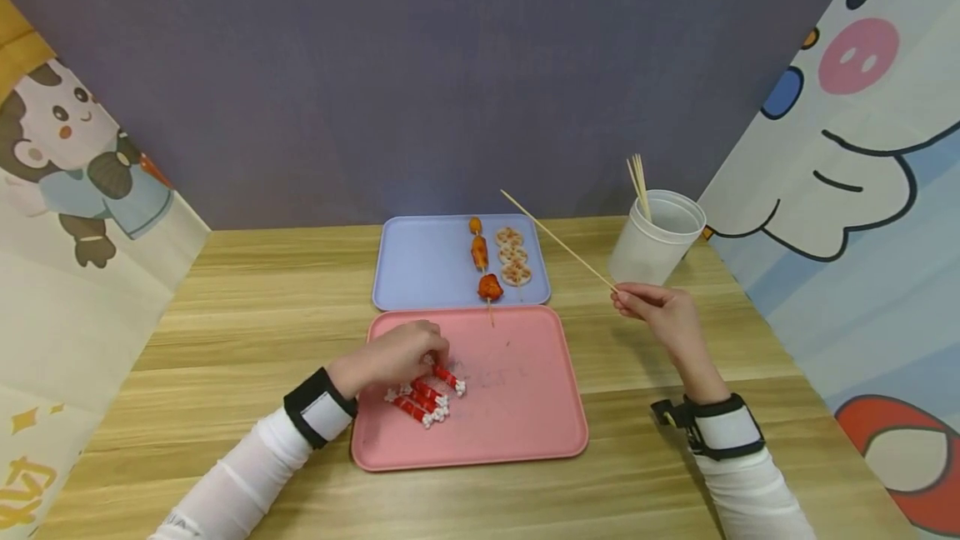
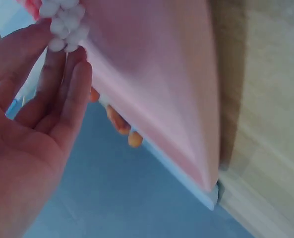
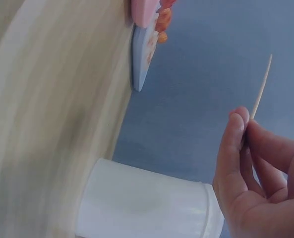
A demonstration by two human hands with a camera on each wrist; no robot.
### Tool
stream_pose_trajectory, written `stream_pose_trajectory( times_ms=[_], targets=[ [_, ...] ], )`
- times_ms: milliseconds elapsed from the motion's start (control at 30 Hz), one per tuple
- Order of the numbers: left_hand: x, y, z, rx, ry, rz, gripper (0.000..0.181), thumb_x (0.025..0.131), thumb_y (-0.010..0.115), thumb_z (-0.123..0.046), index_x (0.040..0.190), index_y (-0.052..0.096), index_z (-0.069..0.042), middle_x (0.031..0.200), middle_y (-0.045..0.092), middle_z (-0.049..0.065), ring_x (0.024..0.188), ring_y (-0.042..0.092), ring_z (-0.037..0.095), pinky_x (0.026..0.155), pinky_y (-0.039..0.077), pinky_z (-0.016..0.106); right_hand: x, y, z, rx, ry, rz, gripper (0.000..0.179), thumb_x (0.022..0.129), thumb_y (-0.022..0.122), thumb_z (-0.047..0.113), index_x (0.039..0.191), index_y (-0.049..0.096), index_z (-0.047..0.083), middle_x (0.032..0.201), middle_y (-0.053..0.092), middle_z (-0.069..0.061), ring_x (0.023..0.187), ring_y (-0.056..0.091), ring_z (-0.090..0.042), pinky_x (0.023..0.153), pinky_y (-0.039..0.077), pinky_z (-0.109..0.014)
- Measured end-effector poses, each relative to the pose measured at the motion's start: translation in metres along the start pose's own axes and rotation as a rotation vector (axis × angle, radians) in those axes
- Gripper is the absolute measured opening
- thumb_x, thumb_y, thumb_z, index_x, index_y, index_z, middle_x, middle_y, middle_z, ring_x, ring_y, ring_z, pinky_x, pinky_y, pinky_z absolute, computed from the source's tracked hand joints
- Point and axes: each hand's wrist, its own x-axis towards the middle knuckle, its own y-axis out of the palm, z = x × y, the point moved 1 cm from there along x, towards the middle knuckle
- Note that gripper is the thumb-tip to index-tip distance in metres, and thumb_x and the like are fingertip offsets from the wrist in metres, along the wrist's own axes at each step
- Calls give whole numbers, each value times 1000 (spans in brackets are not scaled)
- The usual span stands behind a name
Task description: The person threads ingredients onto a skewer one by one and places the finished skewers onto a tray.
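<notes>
My left hand point(image 1: 397, 352) is over the left part of the pink tray point(image 1: 517, 432). Its thumb and fingertips pinch one red piece with knobbly white ends point(image 1: 448, 377); that white end point(image 2: 63, 24) shows between them in the left wrist view. Several similar red-and-white pieces point(image 1: 412, 408) lie close together on the tray, just below the hand. To the right, my right hand point(image 1: 663, 315) is raised and pinches a thin bamboo skewer point(image 1: 558, 240) near one end. The skewer slants up and left; part of it point(image 3: 262, 89) sticks out past the fingertips in the right wrist view.
Behind the pink tray sits a light blue tray point(image 1: 420, 265) with a skewer of orange-brown food pieces point(image 1: 490, 287) and a skewer of round slices point(image 1: 513, 255). A white tub point(image 1: 647, 244) holding several skewers point(image 1: 639, 182) stands back right, before the grey wall point(image 1: 465, 82).
</notes>
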Motion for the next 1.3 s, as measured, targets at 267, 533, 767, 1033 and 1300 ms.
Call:
stream_pose_trajectory(
  times_ms=[267,533,767,1033,1300],
  targets=[
    [2,-33,-8,-89,-164,-375,15,76,66,1,83,65,-11,82,61,5,76,59,19,66,50,29,-27,42,95,-133,1,22,32,87,68,14,108,67,-9,84,73,7,74,70,-3,68,57,-23],
    [8,-60,-16,-277,-341,-605,11,85,66,-9,96,67,-9,87,69,6,80,61,19,71,53,35,-28,60,122,-202,-74,29,26,88,65,3,108,65,-13,94,70,-23,72,68,0,67,57,-22],
    [18,-67,-18,-328,-411,-783,14,84,67,-11,97,69,-6,89,69,9,80,63,21,70,52,35,-29,67,134,-194,-108,31,25,87,67,6,105,68,-10,93,71,-21,72,68,-1,67,57,-22],
    [27,-73,-19,-416,-447,-988,13,82,69,-9,95,71,-6,86,70,10,76,64,20,66,50,29,-32,71,140,-186,-126,51,23,87,65,4,105,68,-11,93,70,-26,72,68,-1,66,57,-23],
    [29,-82,-20,-454,-424,-1132,14,82,69,-8,95,70,-4,84,69,13,73,63,23,66,50,29,-37,73,144,-199,-125,70,22,87,65,2,104,68,-12,94,68,-30,71,68,0,66,57,-26]
  ],
)
